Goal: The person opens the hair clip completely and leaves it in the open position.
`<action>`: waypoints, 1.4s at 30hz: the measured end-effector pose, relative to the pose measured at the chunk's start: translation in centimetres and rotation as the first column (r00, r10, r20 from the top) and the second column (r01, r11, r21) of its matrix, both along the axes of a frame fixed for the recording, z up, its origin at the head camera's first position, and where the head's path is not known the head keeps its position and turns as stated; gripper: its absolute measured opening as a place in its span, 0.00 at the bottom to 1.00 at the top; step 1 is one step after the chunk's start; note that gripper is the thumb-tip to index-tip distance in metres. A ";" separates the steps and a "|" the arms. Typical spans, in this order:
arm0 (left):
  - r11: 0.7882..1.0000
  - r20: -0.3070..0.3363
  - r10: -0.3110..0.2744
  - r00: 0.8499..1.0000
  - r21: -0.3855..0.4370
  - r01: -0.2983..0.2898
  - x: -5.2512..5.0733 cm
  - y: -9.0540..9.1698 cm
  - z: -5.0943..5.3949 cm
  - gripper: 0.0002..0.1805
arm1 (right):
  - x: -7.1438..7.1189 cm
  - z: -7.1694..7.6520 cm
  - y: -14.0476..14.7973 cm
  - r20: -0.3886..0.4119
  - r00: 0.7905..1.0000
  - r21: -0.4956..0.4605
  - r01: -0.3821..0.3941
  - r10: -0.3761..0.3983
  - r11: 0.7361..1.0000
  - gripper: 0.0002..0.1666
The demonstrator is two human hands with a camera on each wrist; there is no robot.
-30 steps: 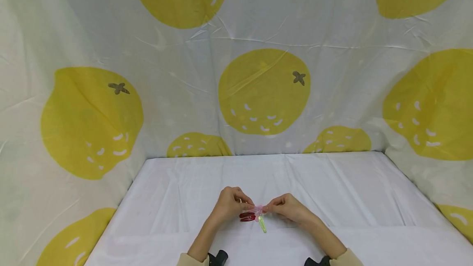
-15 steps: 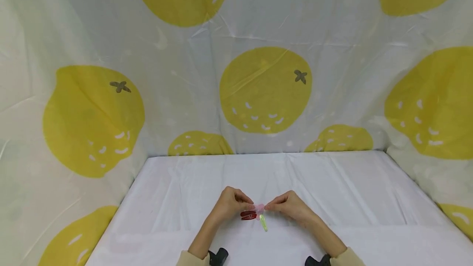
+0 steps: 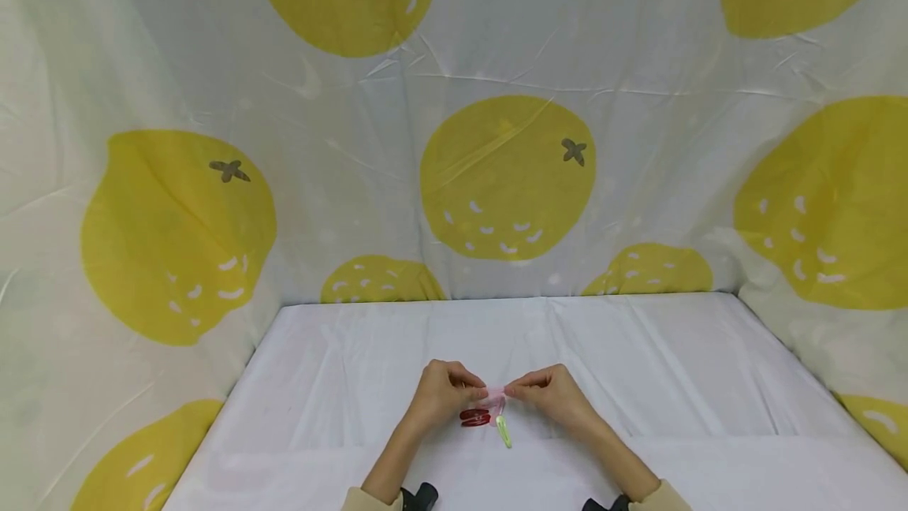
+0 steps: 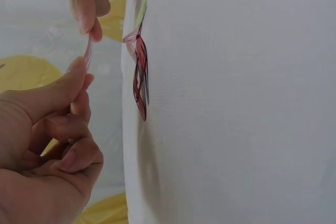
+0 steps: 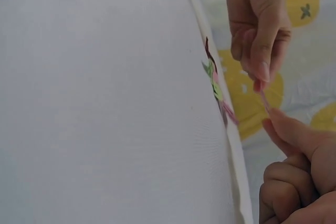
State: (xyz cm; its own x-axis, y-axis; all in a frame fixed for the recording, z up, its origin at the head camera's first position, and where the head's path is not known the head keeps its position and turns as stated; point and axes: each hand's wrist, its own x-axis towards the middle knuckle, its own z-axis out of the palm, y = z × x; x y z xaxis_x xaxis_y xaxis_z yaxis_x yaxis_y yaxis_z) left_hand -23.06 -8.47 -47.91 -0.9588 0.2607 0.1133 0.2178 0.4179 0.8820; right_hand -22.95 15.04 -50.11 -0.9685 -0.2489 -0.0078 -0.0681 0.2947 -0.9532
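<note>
My left hand (image 3: 438, 394) pinches one end of a slim pink see-through hair clip (image 4: 88, 56) between thumb and forefinger. At its other end the thumb and forefinger of my right hand (image 3: 556, 400) pinch it too; most of the clip is hidden by the fingertips. On the tabletop, just nearer than the hands, lie red hair clips (image 3: 475, 418) side by side. Beside them is a light green hair clip (image 3: 504, 432), slanting. More pink pieces (image 4: 131, 39) lie among these clips; their shapes are hard to make out.
A white cloth covers the table (image 3: 340, 385). Behind it and at both sides hangs a pale curtain (image 3: 340, 180) printed with large yellow fruit. Dark wrist straps (image 3: 420, 497) sit at both sleeves.
The fingertips of both hands have risen slightly away from the clips on the table, still pinching the pink hair clip. The red and green clips have stayed in place.
</note>
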 end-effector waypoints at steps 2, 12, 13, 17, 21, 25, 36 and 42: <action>1.000 -0.021 0.020 1.000 0.009 -0.020 0.0 0.1 -0.1 0.02 | 0.1 -0.1 -0.2 -0.016 0.999 0.001 0.032 -0.032 1.000 0.12; 0.998 -0.171 0.066 0.983 0.018 -0.064 -0.5 0.4 -0.4 0.02 | 0.0 -0.1 -1.1 -0.005 0.986 -0.010 0.168 -0.168 0.986 0.12; 0.997 -0.176 0.072 0.982 0.019 -0.070 -0.6 0.4 -0.3 0.02 | 0.0 -0.1 -1.2 0.006 0.983 -0.010 0.185 -0.185 0.983 0.12; 0.997 -0.179 0.079 0.981 0.015 -0.077 -0.6 0.5 -0.2 0.03 | 0.0 -0.2 -1.7 0.089 0.965 -0.042 0.252 -0.248 0.967 0.11; 0.998 -0.179 0.059 0.982 -0.007 -0.061 -0.5 0.5 -0.1 0.04 | 0.1 -0.2 -2.1 0.189 0.941 -0.097 0.301 -0.279 0.949 0.13; 0.998 -0.220 0.049 0.974 -0.018 -0.054 -0.5 0.6 0.0 0.05 | 0.1 -0.1 -2.2 0.216 0.938 -0.131 0.303 -0.272 0.944 0.13; 0.997 -0.275 0.064 0.959 -0.029 -0.075 -1.0 0.7 0.1 0.04 | -0.1 0.1 -1.9 -0.013 0.964 -0.069 0.265 -0.266 0.962 0.08; 0.997 -0.277 0.061 0.959 -0.037 -0.074 -1.6 0.5 0.2 0.04 | -0.5 0.1 -1.9 -0.028 0.962 -0.092 0.269 -0.273 0.959 0.10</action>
